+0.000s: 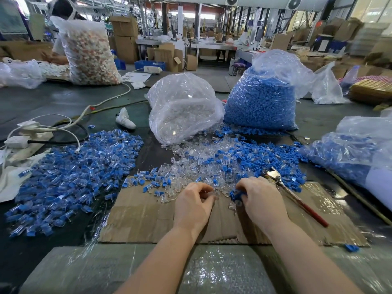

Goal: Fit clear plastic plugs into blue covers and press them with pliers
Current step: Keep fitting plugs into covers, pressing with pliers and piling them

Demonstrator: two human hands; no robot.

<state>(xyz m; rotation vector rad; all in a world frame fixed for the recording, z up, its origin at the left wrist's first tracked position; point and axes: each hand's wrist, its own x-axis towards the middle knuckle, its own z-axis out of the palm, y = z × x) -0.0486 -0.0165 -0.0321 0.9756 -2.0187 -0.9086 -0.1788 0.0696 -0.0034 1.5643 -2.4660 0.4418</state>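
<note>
right hand has its fingers curled round a small clump of blue covers at the near edge of the loose pile, and left hand is curled in too, pinching what looks like a clear plastic plug between thumb and fingertips, though it's see-through so hard to be sure. so both hands are closed on parts, not flat or spread.

looks to me like the pick-and-fit step: one of each piece in hand, not pressed yet. next move probably needs the plug lined up with a cover's opening and pushed in, then the right hand has to drop its extras to grab the pliers, which lie just beside that hand with the red handles toward the person and the metal end on the pile.

all of this sits on a flattened cardboard sheet on the table. mixed clear and blue parts are heaped just beyond the hands, a big heap of what look like assembled pieces is off to the left, and bags of clear plugs and blue covers stand behind.
</note>
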